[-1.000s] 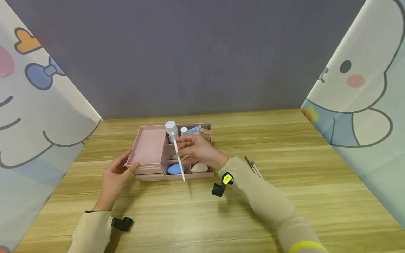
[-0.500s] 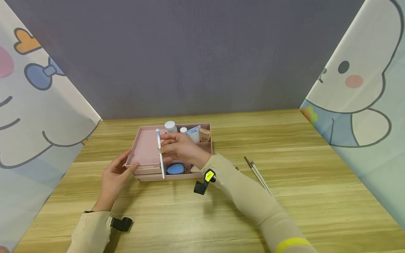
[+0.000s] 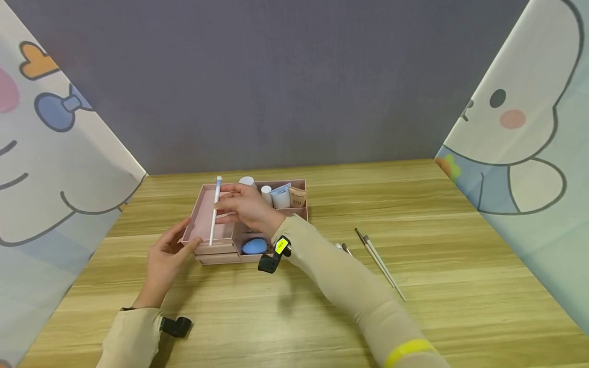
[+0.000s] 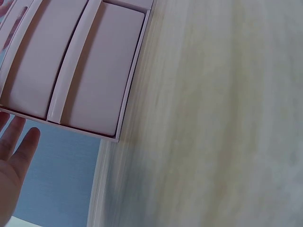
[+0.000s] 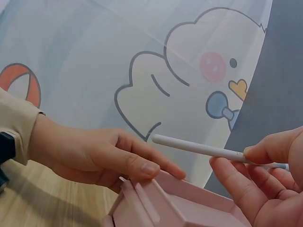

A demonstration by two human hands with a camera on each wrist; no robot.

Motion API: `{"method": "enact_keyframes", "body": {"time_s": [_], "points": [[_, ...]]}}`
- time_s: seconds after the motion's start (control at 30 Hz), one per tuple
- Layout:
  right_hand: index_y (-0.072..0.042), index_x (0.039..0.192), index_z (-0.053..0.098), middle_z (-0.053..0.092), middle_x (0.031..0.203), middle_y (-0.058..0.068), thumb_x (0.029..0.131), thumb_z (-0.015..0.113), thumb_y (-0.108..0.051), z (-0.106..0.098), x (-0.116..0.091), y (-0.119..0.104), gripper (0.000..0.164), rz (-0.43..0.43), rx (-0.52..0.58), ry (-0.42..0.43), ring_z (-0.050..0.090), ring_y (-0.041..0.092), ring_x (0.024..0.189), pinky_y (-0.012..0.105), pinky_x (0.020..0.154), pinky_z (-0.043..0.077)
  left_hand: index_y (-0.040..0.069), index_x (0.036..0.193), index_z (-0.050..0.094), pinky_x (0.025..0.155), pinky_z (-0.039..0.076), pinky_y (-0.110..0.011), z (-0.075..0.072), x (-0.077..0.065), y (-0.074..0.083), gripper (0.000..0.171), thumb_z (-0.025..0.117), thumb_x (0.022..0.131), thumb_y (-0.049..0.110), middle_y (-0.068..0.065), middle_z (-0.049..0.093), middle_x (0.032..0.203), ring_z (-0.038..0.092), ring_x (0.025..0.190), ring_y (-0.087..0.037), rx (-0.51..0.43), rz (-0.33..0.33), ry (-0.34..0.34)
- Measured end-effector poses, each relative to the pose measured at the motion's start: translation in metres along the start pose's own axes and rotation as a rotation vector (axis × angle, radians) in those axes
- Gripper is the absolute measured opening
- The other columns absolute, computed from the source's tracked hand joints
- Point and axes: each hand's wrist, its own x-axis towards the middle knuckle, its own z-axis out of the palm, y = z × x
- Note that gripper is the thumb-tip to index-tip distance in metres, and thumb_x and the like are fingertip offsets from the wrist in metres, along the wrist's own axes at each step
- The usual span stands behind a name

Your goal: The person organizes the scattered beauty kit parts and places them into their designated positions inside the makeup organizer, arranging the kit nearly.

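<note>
My right hand (image 3: 250, 207) pinches a slim white pen (image 3: 213, 225), with a bluish end, between thumb and fingers. The pen slants over the shallow top tray (image 3: 198, 225) of a pink storage box (image 3: 218, 259). In the right wrist view, the pen (image 5: 194, 147) points toward my other hand, above the box's edge. My left hand (image 3: 166, 258) grips the box's front left corner, thumb at the front and fingers along the side. Two drawer fronts (image 4: 97, 71) show closed in the left wrist view. My right hand hides part of the box's middle compartments.
Compartments on the box's right hold a blue makeup sponge (image 3: 254, 246), a white-lidded jar (image 3: 247, 181), a small white bottle (image 3: 266, 194), a white tube (image 3: 281, 196) and a beige tube (image 3: 297, 198). Makeup brushes (image 3: 379, 263) lie right of the box, some partly under my right sleeve.
My right hand has carried the pen leftward, from over the compartments to over the top tray, and its tilt has reversed. My left hand stays at the corner.
</note>
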Motion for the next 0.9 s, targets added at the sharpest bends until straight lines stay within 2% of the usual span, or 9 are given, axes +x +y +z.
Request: {"method": "enact_keyframes", "body": {"time_s": [0.1,0.2,0.4,0.57,0.7,0.77,0.9], "points": [[0.009,0.135,0.048,0.060,0.105,0.020,0.092,0.057,0.017,0.005,0.007,0.001,0.045,-0.006,0.029,0.029,0.063,0.024,0.074,0.047,0.079,0.059,-0.005,0.130,0.062,0.086,0.051,-0.012,0.000,0.000,0.000,0.048,0.068,0.084,-0.018,-0.005,0.064,0.130,0.061,0.112,-0.003,-0.008,0.002,0.006],[0.006,0.128,0.052,0.060,0.108,0.023,0.090,0.057,0.018,0.009,0.013,0.002,0.040,-0.014,0.056,0.061,0.063,0.025,0.074,0.047,0.079,0.059,-0.010,0.132,0.058,0.087,0.051,-0.012,0.000,-0.001,0.000,0.048,0.067,0.085,-0.017,-0.003,0.063,0.130,0.061,0.112,-0.003,0.017,-0.004,0.006],[0.001,0.118,0.054,0.061,0.103,0.017,0.087,0.059,0.019,0.016,0.022,0.006,0.036,-0.053,0.060,0.124,0.063,0.024,0.074,0.041,0.074,0.061,-0.006,0.133,0.060,0.087,0.051,-0.013,-0.001,0.000,0.000,0.049,0.068,0.085,-0.016,-0.008,0.062,0.132,0.061,0.112,-0.002,0.039,-0.010,0.003],[0.000,0.112,0.053,0.059,0.089,0.011,0.085,0.061,0.021,0.019,0.027,0.010,0.036,-0.078,-0.008,0.175,0.065,0.027,0.072,0.038,0.067,0.062,-0.004,0.132,0.061,0.088,0.050,-0.013,0.000,0.000,0.001,0.049,0.068,0.085,-0.017,-0.006,0.062,0.132,0.061,0.112,-0.002,0.029,-0.002,0.006],[0.001,0.115,0.052,0.056,0.082,0.008,0.084,0.062,0.021,0.020,0.029,0.012,0.038,-0.074,-0.101,0.172,0.068,0.033,0.075,0.037,0.065,0.062,-0.002,0.129,0.064,0.086,0.051,-0.013,0.001,-0.001,0.000,0.050,0.067,0.083,-0.021,-0.006,0.063,0.130,0.062,0.111,-0.004,-0.016,0.022,0.008],[0.002,0.115,0.052,0.056,0.082,0.009,0.084,0.062,0.020,0.020,0.030,0.012,0.037,-0.069,-0.142,0.165,0.068,0.032,0.072,0.036,0.064,0.062,-0.001,0.129,0.065,0.085,0.052,-0.013,0.001,-0.001,0.000,0.050,0.067,0.082,-0.021,-0.006,0.064,0.129,0.062,0.110,-0.004,-0.019,0.028,0.009],[0.003,0.113,0.052,0.058,0.079,0.010,0.085,0.063,0.018,0.020,0.029,0.011,0.033,-0.039,-0.206,0.154,0.061,0.021,0.060,0.035,0.064,0.062,-0.007,0.130,0.061,0.087,0.051,-0.013,0.000,-0.001,0.000,0.049,0.067,0.083,-0.020,-0.003,0.064,0.129,0.061,0.112,-0.003,0.012,0.013,0.011]]}}
